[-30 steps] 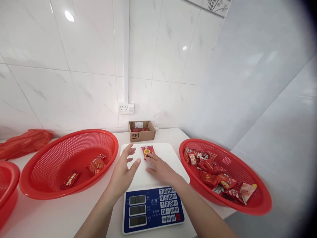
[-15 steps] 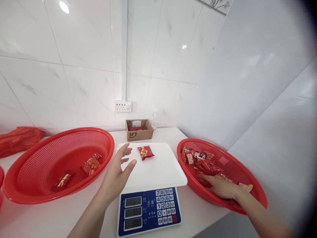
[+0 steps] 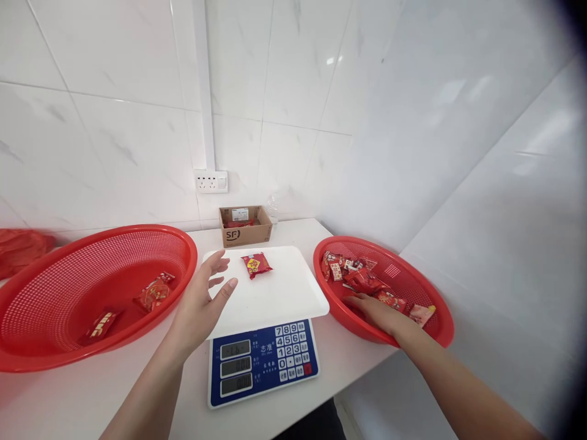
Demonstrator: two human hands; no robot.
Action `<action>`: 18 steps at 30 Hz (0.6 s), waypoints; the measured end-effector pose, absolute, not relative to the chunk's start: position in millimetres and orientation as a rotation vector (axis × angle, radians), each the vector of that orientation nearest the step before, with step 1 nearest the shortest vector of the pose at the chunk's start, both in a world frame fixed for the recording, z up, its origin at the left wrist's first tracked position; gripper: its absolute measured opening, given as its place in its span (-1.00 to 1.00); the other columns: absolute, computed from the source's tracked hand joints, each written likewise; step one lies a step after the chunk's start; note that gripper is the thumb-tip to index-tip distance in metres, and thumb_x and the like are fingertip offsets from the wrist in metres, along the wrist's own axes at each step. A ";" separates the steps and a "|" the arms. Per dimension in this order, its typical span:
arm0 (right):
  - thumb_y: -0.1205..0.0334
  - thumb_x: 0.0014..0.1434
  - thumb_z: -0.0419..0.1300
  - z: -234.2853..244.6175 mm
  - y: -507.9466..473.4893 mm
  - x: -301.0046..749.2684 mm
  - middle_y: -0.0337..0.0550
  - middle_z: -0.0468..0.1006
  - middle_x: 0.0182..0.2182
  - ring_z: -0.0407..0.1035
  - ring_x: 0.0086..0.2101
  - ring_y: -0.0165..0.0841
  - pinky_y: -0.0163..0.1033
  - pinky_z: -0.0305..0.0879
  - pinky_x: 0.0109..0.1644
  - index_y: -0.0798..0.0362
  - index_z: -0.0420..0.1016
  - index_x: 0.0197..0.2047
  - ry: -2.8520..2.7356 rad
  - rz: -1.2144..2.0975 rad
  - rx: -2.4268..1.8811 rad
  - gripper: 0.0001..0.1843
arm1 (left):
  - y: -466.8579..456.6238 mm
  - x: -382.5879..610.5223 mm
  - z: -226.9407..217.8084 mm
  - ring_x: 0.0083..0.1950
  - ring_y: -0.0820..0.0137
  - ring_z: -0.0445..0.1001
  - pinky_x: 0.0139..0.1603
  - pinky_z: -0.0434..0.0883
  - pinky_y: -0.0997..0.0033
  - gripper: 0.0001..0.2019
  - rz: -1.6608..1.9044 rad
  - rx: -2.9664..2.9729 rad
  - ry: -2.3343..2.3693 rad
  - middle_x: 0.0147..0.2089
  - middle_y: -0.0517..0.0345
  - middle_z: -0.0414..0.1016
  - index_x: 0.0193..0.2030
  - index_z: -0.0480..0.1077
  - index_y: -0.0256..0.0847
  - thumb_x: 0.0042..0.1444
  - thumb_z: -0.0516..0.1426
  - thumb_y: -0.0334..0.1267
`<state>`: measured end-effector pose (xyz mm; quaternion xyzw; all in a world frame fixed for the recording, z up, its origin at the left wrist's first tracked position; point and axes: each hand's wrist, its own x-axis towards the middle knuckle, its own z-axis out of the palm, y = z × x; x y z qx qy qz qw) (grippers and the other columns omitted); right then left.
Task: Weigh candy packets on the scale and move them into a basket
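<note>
My left hand (image 3: 202,299) hovers over the left edge of the white scale tray (image 3: 284,293), fingers spread, holding nothing. A single red snack packet (image 3: 256,264) lies on the tray near its far side. My right hand (image 3: 373,308) is reached into the right red basket (image 3: 440,333), lying on the red packets (image 3: 358,275) there; its fingers are partly hidden among them and I cannot see if they grip one. The scale's blue panel with keypad (image 3: 263,362) faces me.
A large red basket (image 3: 50,351) on the left holds a red packet (image 3: 153,293) and another red packet (image 3: 99,322). A small cardboard box (image 3: 244,227) stands at the wall behind the scale. A red plastic bag (image 3: 21,247) lies far left. White tiled walls close in behind and right.
My right hand left the packet on the scale tray and moved right into the right basket. The left hand stayed open by the tray. The view shifted right.
</note>
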<state>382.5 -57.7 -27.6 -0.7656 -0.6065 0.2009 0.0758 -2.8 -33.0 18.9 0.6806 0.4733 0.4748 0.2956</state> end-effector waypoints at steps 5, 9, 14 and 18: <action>0.22 0.07 0.09 -22.0 -58.6 378.5 -0.18 0.44 0.07 0.31 0.04 -0.09 -0.01 0.17 0.13 -0.13 0.47 0.05 -1.820 0.768 -1.930 -0.56 | -32.5 -2.2 17.4 0.18 0.24 0.30 0.10 0.35 0.12 -0.48 1.243 1.832 1.254 0.14 -0.02 0.30 0.24 0.07 -0.06 0.18 0.04 -0.02; 0.29 0.12 0.03 -20.2 -56.4 379.4 -0.15 0.58 -0.22 0.47 -0.32 -0.22 0.02 0.35 -0.10 -0.14 0.30 0.18 -1.707 0.756 -1.999 -0.47 | -32.5 -2.9 18.2 0.17 0.20 0.32 0.11 0.35 0.05 -0.47 1.228 1.829 1.288 0.12 -0.04 0.33 0.24 0.09 -0.06 0.16 0.04 0.01; 0.12 0.15 0.10 -13.1 -49.8 391.4 -0.14 0.44 0.04 0.45 -0.17 -0.27 -0.08 0.37 -0.05 -0.10 0.22 0.22 -1.490 0.855 -1.816 -0.46 | -30.3 -3.8 18.7 0.09 0.15 0.40 0.06 0.38 0.01 -0.43 1.193 1.840 1.321 0.10 -0.06 0.36 0.23 0.12 -0.07 0.12 0.04 0.08; -0.03 0.13 0.13 -6.2 -35.3 418.1 -0.13 0.10 0.29 0.14 0.18 -0.18 -0.11 0.19 0.16 -0.10 0.09 0.29 -1.550 0.840 -1.975 -0.31 | -27.4 -5.5 13.8 0.07 0.14 0.42 0.04 0.40 0.01 -0.43 1.158 1.871 1.322 0.10 -0.05 0.38 0.22 0.14 -0.06 0.11 0.04 0.11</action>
